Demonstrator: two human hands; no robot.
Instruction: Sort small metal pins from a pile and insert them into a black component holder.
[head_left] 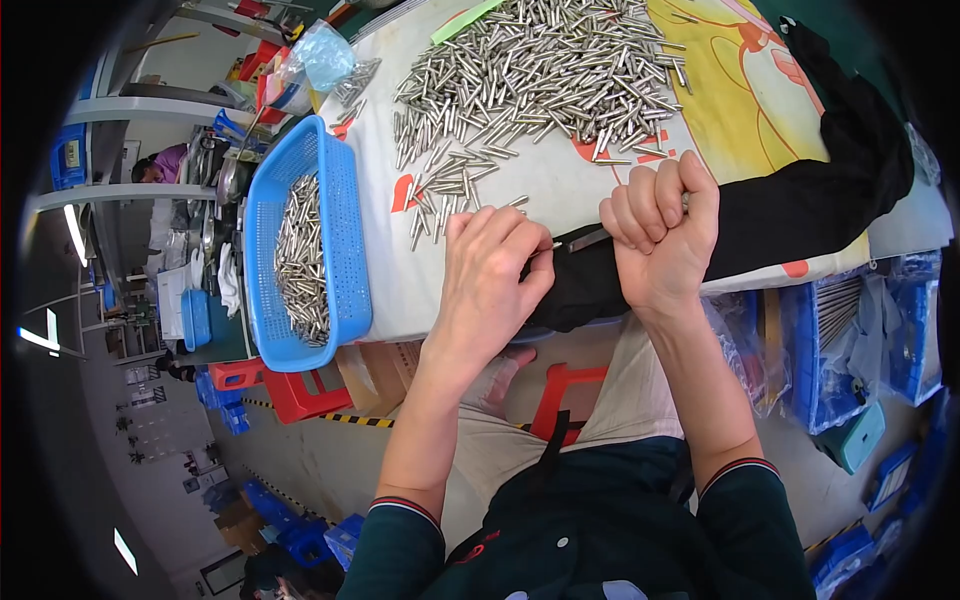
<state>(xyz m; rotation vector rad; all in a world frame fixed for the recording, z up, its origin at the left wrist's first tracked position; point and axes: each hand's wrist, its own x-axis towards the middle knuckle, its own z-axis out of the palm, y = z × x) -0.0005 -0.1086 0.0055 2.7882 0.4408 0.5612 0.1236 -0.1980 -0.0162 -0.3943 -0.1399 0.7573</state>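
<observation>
My left hand (495, 275) is closed in a pinch, and the end of a small metal pin (556, 245) pokes out from between thumb and fingertips. A flat, narrow metal blade (588, 240) sticks out of my right hand (662, 230), which is wrapped round it in a fist; its handle is hidden, so whether it is a knife or a file does not show. The blade's tip lies close to the pin. Both hands are over black cloth (770, 215) at the table's near edge. Beyond them spreads a big heap of silvery metal pins (550, 80).
Left of my hands stands a blue basket (350, 240) with many pins inside. Plastic bags (328, 55) lie at the far left. Blue crates (800, 350) sit below the table's right side. Red stools (305, 395) and a cardboard box (375, 380) are beneath the near edge.
</observation>
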